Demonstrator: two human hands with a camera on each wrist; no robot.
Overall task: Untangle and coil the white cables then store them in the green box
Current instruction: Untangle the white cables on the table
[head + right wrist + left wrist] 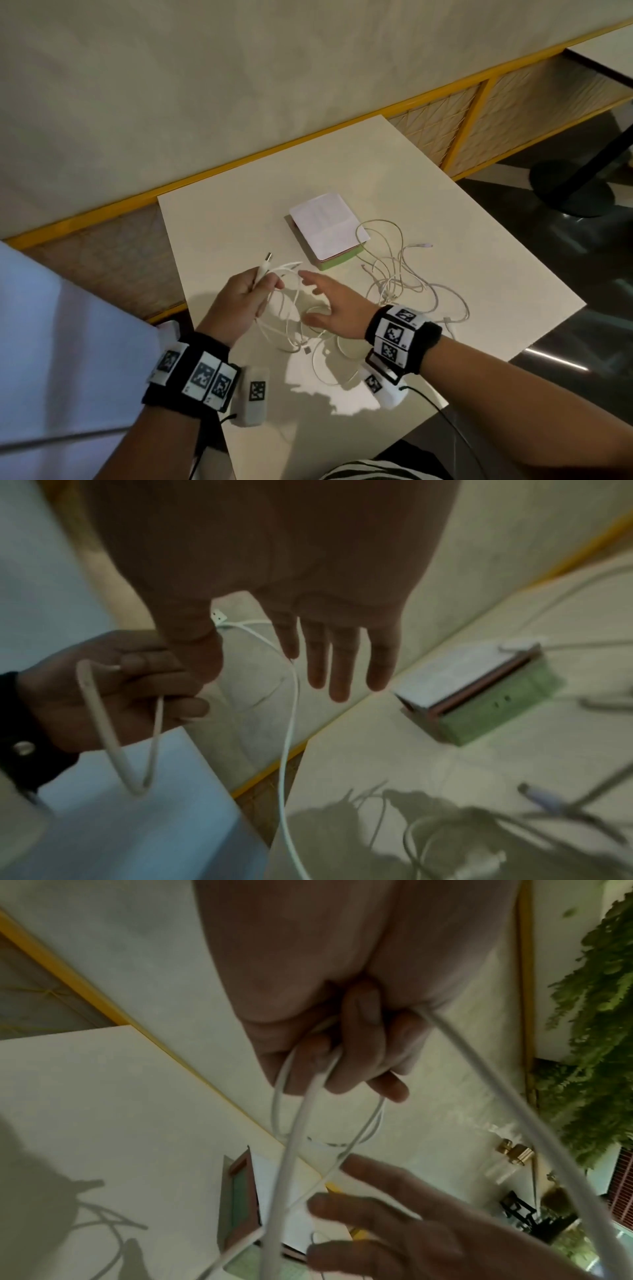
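left hand (239, 301) grip clasps white cable (291, 318) | right hand (329, 308) grip spread | cable tangle (404, 274) beside green box (339, 262)

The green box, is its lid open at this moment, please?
No, the green box is shut, with a white sheet of paper lying on its top.

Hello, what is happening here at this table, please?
A person is sorting white cables on a white table. The left hand grips one white cable in loose loops, its plug pointing up. The right hand is open beside those loops and holds nothing. A tangled heap of cables lies to the right of the green box, which is shut, with a white paper on top. Nothing is stored yet.
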